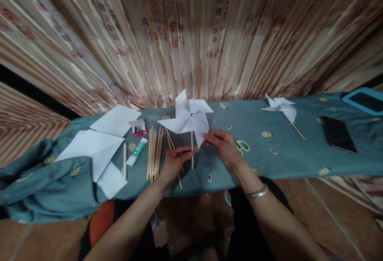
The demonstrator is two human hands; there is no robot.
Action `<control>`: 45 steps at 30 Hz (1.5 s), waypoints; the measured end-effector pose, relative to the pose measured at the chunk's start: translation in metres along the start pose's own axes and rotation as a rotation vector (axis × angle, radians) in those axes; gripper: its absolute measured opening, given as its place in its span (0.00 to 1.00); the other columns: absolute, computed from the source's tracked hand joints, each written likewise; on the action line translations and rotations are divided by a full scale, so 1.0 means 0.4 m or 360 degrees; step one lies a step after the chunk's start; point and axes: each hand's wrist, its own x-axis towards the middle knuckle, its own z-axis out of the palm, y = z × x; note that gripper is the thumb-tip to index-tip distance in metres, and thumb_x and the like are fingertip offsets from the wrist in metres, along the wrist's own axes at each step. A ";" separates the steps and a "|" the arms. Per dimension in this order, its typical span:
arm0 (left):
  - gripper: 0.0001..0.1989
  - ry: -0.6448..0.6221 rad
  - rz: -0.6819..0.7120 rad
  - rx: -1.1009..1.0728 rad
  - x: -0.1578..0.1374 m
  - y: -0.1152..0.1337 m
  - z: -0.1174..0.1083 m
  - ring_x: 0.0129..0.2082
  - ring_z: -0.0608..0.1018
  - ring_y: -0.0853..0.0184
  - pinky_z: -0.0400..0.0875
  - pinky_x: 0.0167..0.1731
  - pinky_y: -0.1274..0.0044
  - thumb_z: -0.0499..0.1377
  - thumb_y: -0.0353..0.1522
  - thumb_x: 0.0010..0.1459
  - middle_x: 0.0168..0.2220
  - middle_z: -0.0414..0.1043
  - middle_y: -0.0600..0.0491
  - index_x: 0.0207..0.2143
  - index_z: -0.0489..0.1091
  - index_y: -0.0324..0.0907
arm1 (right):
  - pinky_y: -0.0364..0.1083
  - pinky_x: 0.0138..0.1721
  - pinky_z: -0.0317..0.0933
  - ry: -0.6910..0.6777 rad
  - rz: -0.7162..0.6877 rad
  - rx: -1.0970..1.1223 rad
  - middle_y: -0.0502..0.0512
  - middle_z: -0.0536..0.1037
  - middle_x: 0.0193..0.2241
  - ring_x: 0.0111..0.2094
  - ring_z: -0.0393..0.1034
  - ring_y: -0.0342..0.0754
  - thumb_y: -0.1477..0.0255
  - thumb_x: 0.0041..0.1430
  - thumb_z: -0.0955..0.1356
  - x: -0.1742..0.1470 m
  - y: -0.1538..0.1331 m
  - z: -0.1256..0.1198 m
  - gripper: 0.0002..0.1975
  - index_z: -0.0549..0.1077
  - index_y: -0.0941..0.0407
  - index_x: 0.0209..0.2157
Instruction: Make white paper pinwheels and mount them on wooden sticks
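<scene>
A white paper pinwheel (187,122) with a shiny pin at its centre stands over the middle of the cloth-covered table. Its thin wooden stick (192,162) is pinched between the thumb and fingers of my left hand (176,160). My right hand (220,143) has thumb and fingertips closed on the tip of the lowest paper blade, to the right of the stick. Just left of my left hand lie several loose wooden sticks (153,153). Green-handled scissors (243,146) rest beside my right hand, partly hidden by it.
On the left are folded white paper sheets (89,147), a glue stick (137,151), a white pen-like item (125,161) and a small red box (139,128) of pins. Another pinwheel (281,105), a black phone (338,133) and a blue-framed device (366,101) lie right. A curtain (191,34) hangs behind.
</scene>
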 end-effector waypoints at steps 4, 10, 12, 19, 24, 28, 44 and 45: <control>0.14 -0.0020 -0.0008 -0.0008 0.001 -0.001 0.000 0.26 0.75 0.69 0.69 0.31 0.77 0.71 0.36 0.37 0.28 0.80 0.51 0.30 0.81 0.40 | 0.42 0.29 0.59 -0.0059 0.0019 -0.0035 0.46 0.73 0.18 0.22 0.64 0.39 0.59 0.39 0.78 -0.006 0.002 0.006 0.15 0.75 0.55 0.18; 0.14 -0.0048 -0.0011 -0.0026 -0.002 0.000 0.002 0.27 0.76 0.68 0.70 0.32 0.77 0.71 0.35 0.38 0.28 0.80 0.52 0.31 0.81 0.40 | 0.43 0.31 0.60 -0.0155 0.0002 -0.0067 0.47 0.76 0.20 0.24 0.66 0.41 0.59 0.42 0.77 -0.010 0.011 0.015 0.15 0.76 0.55 0.19; 0.14 -0.0077 0.0003 -0.0031 -0.004 0.002 0.004 0.30 0.78 0.66 0.71 0.35 0.76 0.71 0.36 0.39 0.30 0.81 0.51 0.31 0.81 0.40 | 0.43 0.31 0.61 -0.0176 -0.0001 -0.0085 0.47 0.76 0.20 0.24 0.66 0.41 0.59 0.43 0.76 -0.009 0.018 0.019 0.14 0.77 0.55 0.20; 0.16 -0.0132 0.0028 -0.0021 -0.006 0.011 0.003 0.33 0.79 0.63 0.72 0.38 0.74 0.70 0.35 0.40 0.32 0.81 0.49 0.34 0.81 0.40 | 0.43 0.29 0.61 -0.0196 -0.0040 -0.0183 0.48 0.77 0.21 0.23 0.66 0.42 0.57 0.43 0.76 -0.004 0.020 0.021 0.14 0.78 0.54 0.22; 0.13 -0.0069 0.0009 0.0008 -0.009 0.011 0.000 0.27 0.77 0.68 0.71 0.33 0.76 0.71 0.35 0.40 0.29 0.81 0.51 0.31 0.81 0.40 | 0.44 0.27 0.59 0.0140 -0.0225 -0.0333 0.49 0.76 0.19 0.21 0.63 0.41 0.56 0.44 0.75 0.020 -0.010 -0.034 0.16 0.76 0.54 0.18; 0.14 -0.0111 -0.0021 -0.0007 -0.013 0.007 0.003 0.28 0.78 0.66 0.72 0.34 0.75 0.71 0.35 0.38 0.29 0.81 0.50 0.30 0.81 0.40 | 0.44 0.30 0.61 0.0526 -0.0304 -0.0193 0.47 0.76 0.20 0.23 0.65 0.42 0.58 0.37 0.77 0.052 -0.019 -0.074 0.15 0.77 0.54 0.23; 0.11 -0.0062 -0.0003 0.0059 -0.007 -0.002 -0.009 0.27 0.77 0.67 0.71 0.32 0.77 0.71 0.33 0.39 0.28 0.80 0.51 0.30 0.80 0.41 | 0.42 0.22 0.49 0.0478 -0.0206 -0.0122 0.44 0.69 0.16 0.19 0.56 0.39 0.60 0.37 0.76 0.053 -0.024 -0.060 0.13 0.77 0.55 0.21; 0.12 -0.0055 -0.0007 0.0043 -0.006 -0.002 -0.008 0.27 0.77 0.67 0.71 0.32 0.77 0.71 0.34 0.39 0.28 0.80 0.52 0.29 0.80 0.41 | 0.42 0.22 0.49 0.0461 -0.0212 -0.0118 0.44 0.68 0.15 0.19 0.55 0.39 0.61 0.37 0.76 0.052 -0.023 -0.058 0.13 0.76 0.55 0.20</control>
